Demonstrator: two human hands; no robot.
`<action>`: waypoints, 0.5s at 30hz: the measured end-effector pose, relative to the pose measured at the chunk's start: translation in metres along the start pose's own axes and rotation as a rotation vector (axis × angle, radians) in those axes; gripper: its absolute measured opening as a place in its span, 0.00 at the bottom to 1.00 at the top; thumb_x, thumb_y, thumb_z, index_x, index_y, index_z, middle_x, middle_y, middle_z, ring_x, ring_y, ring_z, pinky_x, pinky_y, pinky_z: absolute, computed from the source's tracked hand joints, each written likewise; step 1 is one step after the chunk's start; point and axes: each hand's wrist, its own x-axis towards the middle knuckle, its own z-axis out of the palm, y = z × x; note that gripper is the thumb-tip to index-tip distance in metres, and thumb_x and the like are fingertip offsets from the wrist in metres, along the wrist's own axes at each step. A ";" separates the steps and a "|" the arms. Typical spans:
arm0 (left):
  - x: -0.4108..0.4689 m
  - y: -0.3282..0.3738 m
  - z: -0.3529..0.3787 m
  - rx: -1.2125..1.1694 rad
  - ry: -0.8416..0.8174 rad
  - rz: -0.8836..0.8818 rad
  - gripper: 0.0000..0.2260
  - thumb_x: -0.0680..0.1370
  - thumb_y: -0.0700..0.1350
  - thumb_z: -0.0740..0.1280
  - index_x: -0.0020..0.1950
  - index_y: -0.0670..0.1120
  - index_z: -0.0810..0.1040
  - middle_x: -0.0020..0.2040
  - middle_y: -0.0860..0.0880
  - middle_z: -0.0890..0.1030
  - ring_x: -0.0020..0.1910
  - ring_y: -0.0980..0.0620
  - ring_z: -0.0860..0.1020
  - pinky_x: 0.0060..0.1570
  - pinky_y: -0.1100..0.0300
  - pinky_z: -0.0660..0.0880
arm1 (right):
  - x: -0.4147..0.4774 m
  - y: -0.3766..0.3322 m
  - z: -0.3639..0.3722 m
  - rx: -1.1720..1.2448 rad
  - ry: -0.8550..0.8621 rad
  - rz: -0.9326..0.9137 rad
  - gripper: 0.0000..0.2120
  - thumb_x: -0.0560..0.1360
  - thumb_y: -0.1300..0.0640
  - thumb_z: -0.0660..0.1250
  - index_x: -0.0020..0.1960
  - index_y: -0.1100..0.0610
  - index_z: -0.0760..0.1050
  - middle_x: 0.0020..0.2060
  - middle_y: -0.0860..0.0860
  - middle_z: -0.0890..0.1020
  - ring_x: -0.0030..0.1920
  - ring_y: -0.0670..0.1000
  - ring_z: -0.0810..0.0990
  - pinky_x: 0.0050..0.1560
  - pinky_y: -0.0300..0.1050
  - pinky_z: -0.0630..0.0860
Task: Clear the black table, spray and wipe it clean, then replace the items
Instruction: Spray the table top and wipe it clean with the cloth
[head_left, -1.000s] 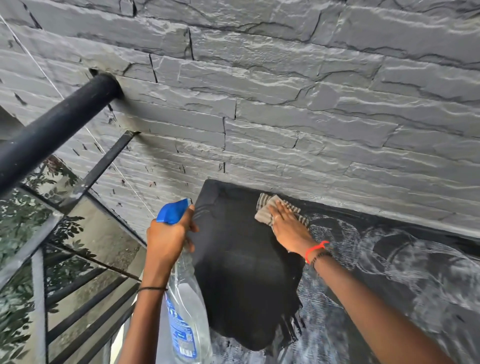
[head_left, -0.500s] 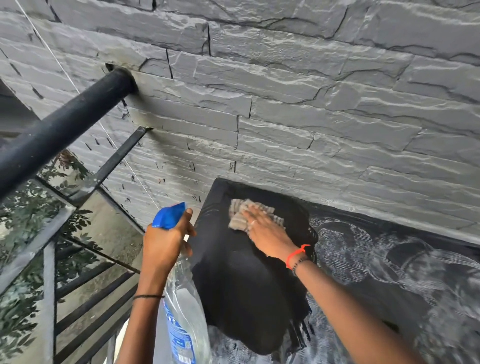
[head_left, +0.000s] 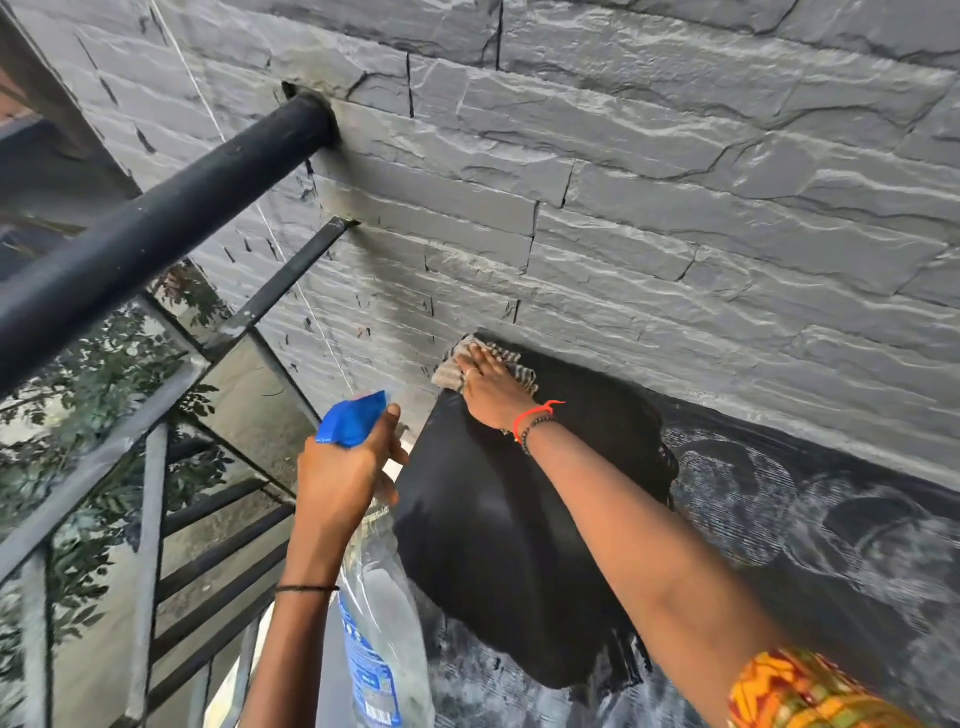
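At the lower right edge of the view a patterned orange sleeve (head_left: 800, 691) is cut off by the frame. A clear plastic spray bottle (head_left: 384, 587) is held tilted just off the left edge of the black table (head_left: 519, 545), and its base is cut off at the bottom of the view. A blue label (head_left: 366, 670) is seen on the bottle. White writing is printed on it, but it is too small and blurred for any brand to be read. The bottle's neck is gripped by the left hand (head_left: 343, 478), the fingers curled round it below the blue trigger head (head_left: 353, 418), which is partly hidden by the hand. A thin black band (head_left: 306, 588) is worn on that wrist.

The left part of the table is taken up by a dark, glossy patch. The near edge and the right side are covered in grey-white smears (head_left: 779, 509), and the right end is cut off by the frame.

At the far left corner of the table, against the wall, a beige striped cloth (head_left: 451, 371) is pressed down by the right hand (head_left: 488, 395). The fingers are laid out straight on top of it, and much of the cloth is hidden beneath them. A ring (head_left: 469, 372) is worn on one finger, and a red thread (head_left: 540, 408) and a dark bead bracelet (head_left: 535, 430) at the wrist.

Behind the table a grey split-stone wall (head_left: 675, 208) is seen. To the left a round black handrail (head_left: 156, 234) is set into it, with railing bars (head_left: 150, 519) below. Foliage (head_left: 88, 374) is made out among the bars, though whether it is reflected in glass cannot be told.
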 end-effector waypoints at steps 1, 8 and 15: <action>-0.001 0.000 -0.002 0.004 0.003 -0.005 0.18 0.75 0.54 0.69 0.29 0.47 0.77 0.33 0.41 0.82 0.22 0.43 0.74 0.37 0.53 0.72 | -0.005 -0.009 0.004 -0.009 -0.003 -0.043 0.25 0.81 0.58 0.48 0.76 0.60 0.48 0.76 0.57 0.46 0.76 0.53 0.42 0.72 0.43 0.35; -0.004 0.004 -0.015 0.001 0.042 0.011 0.18 0.77 0.52 0.69 0.29 0.47 0.77 0.35 0.35 0.82 0.23 0.44 0.74 0.37 0.53 0.72 | -0.108 -0.021 0.039 -0.001 0.051 -0.249 0.25 0.81 0.56 0.48 0.77 0.56 0.46 0.76 0.52 0.44 0.76 0.49 0.40 0.73 0.42 0.34; -0.016 0.000 -0.027 0.002 0.059 0.026 0.16 0.77 0.51 0.69 0.30 0.47 0.77 0.36 0.37 0.82 0.24 0.43 0.74 0.38 0.50 0.73 | -0.101 0.047 0.012 -0.070 0.069 -0.006 0.26 0.81 0.58 0.49 0.77 0.58 0.47 0.77 0.54 0.47 0.76 0.50 0.43 0.75 0.44 0.40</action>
